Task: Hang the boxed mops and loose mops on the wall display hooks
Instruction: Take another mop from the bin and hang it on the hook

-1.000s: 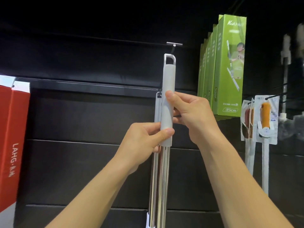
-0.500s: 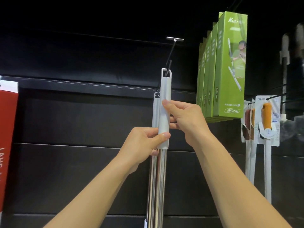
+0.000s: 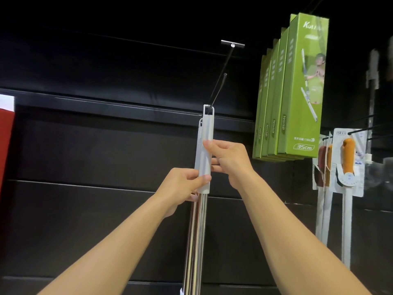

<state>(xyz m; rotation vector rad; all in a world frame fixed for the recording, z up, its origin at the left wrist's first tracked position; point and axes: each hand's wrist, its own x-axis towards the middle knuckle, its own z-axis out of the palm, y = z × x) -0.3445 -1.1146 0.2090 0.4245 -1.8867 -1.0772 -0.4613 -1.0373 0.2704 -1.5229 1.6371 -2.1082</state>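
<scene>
The mop [image 3: 206, 135] has slid its loop further onto the hook [image 3: 220, 78] at 12 o'clock. The left hand [image 3: 182, 188] grips the handle's base; the right hand [image 3: 230, 162] pinches it above. Green boxes [image 3: 302, 92] hang at 2 o'clock.

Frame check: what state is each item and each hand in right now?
front mop: upright, top loop threaded on the hook.
rear mop: upright just behind it; its top attachment is hidden.
display hook: prong passes through the front mop's loop.
left hand: grips the grey handle's lower end.
right hand: pinches the handle higher up.
green boxed mops: hanging in a row.
carded brushes: hanging on pegs.
</scene>
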